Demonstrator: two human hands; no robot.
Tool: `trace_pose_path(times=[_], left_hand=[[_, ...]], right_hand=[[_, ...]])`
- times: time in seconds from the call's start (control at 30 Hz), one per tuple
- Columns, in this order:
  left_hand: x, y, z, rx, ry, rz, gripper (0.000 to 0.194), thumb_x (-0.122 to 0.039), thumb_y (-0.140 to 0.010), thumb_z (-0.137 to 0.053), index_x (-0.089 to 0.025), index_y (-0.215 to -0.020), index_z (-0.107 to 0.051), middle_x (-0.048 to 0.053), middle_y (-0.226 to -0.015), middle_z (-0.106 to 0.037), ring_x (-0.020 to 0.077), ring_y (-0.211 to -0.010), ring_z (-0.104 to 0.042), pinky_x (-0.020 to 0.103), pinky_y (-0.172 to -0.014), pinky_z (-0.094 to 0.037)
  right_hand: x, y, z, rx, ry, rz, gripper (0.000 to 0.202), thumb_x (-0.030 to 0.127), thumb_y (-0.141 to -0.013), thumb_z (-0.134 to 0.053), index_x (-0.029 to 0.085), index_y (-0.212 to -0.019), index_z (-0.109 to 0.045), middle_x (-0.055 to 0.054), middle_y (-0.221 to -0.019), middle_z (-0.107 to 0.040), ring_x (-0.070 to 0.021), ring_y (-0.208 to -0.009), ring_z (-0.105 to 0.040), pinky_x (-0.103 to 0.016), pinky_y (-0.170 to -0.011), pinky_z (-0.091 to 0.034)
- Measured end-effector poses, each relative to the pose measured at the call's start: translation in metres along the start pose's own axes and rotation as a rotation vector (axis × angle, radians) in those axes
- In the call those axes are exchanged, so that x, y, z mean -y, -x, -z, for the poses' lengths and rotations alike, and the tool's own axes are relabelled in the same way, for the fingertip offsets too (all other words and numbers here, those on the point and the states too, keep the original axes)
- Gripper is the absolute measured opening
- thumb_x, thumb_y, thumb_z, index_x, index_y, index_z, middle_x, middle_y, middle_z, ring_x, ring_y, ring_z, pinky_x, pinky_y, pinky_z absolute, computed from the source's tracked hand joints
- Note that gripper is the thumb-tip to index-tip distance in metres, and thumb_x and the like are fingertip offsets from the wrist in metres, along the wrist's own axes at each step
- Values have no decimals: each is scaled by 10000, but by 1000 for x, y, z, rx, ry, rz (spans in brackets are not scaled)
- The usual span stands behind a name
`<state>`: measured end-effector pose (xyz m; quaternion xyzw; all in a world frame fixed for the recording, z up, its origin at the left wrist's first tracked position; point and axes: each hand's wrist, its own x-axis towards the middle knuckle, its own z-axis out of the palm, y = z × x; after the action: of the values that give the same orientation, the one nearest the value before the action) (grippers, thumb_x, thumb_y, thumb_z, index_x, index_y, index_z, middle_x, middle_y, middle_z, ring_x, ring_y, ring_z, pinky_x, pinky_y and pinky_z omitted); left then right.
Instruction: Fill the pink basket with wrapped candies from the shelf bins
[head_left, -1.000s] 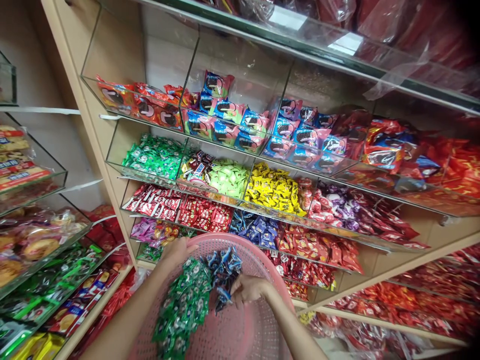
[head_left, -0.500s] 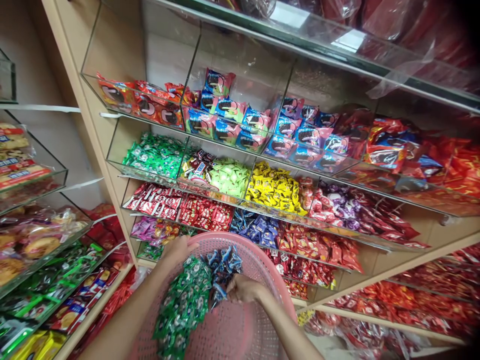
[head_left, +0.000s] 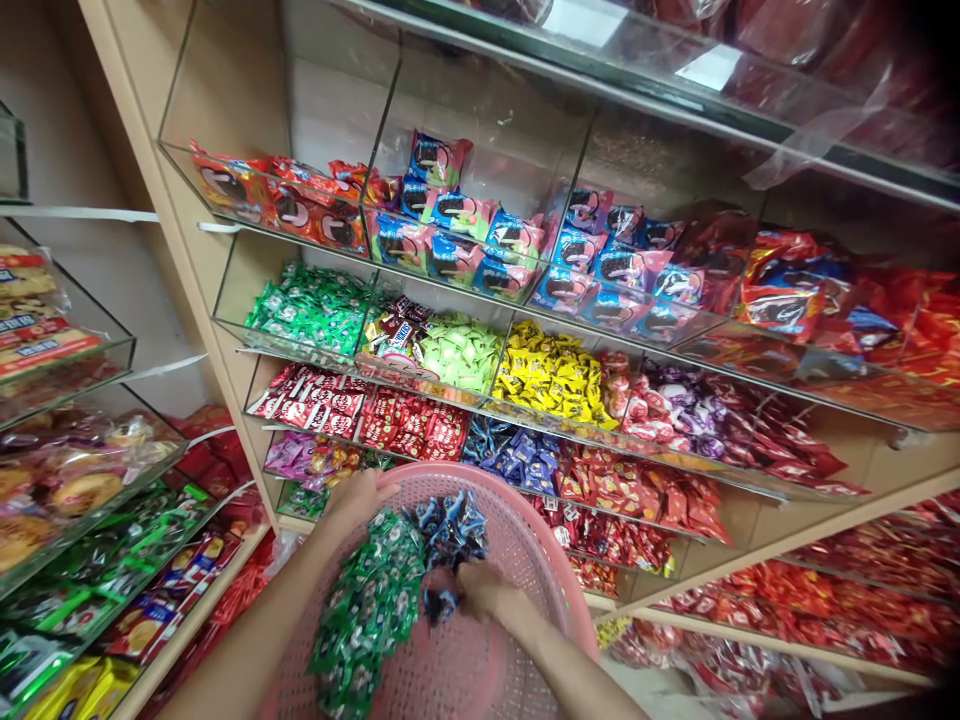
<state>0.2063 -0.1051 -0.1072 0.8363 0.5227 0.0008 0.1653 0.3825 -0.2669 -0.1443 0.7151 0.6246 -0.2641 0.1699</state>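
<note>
A pink perforated plastic basket (head_left: 551,560) fills the lower middle of the view. My left hand (head_left: 360,495) is closed over its far left rim, the fingers partly hidden. Inside the basket, my right hand (head_left: 484,592) is curled and slightly blurred, its fingertips pinched on a dark blue wrapped candy (head_left: 441,606). Just beyond it lies a small heap of blue-wrapped candies (head_left: 454,525). A larger pile of green-wrapped candies (head_left: 367,615) rests along the basket's left side. The basket's bottom shows pink on the right.
Tilted shelves with clear dividers stand ahead, holding green candies (head_left: 311,310), yellow candies (head_left: 555,375), red packets (head_left: 412,422) and blue cookie packs (head_left: 454,255). More packaged snacks (head_left: 82,490) line the left shelf. Wooden edges (head_left: 750,555) and red packets (head_left: 795,600) are at lower right.
My right hand has shifted slightly right within the basket, and the blue candy at its fingertips has moved a little lower. The left hand keeps its place on the rim.
</note>
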Motion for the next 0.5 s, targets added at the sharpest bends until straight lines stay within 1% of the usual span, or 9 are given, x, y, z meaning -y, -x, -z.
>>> trace_pose_path(times=[0.07,0.17,0.33,0.5], left_hand=[[0,0,0,-1,-1,7,459,-540,-811,-418,-183,-1018,-618,130,-999,-687,266,-965,-626,306,-758,-437],[0,0,-1,-14,-6,8,464,-526,-820,-412,-174,-1047,-613,137,-1009,-685,265,-968,-625,310,-771,-437],[0,0,-1,-13,-11,3,460,-522,-823,-409,-173,-1042,-614,139,-1001,-686,265,-956,-629,314,-766,-441],[1,-1,-2,-12,-11,6,471,-528,-816,-408,-171,-1047,-610,138,-1008,-685,274,-960,-628,321,-761,-444]], right_hand=[[5,2,1,-8,63,14,311,54,-592,-661,114,-894,-708,-157,-982,-694,-287,-931,-651,-288,-721,-502],[8,3,0,-23,84,50,330,104,-637,-665,107,-966,-696,-159,-1018,-684,-283,-976,-635,-300,-783,-494],[8,0,-3,-50,128,86,285,147,-696,-633,103,-973,-686,-141,-1014,-684,-263,-983,-629,-303,-825,-478],[10,6,2,-81,114,65,292,155,-753,-578,108,-1028,-663,-150,-1052,-665,-261,-1019,-608,-311,-844,-467]])
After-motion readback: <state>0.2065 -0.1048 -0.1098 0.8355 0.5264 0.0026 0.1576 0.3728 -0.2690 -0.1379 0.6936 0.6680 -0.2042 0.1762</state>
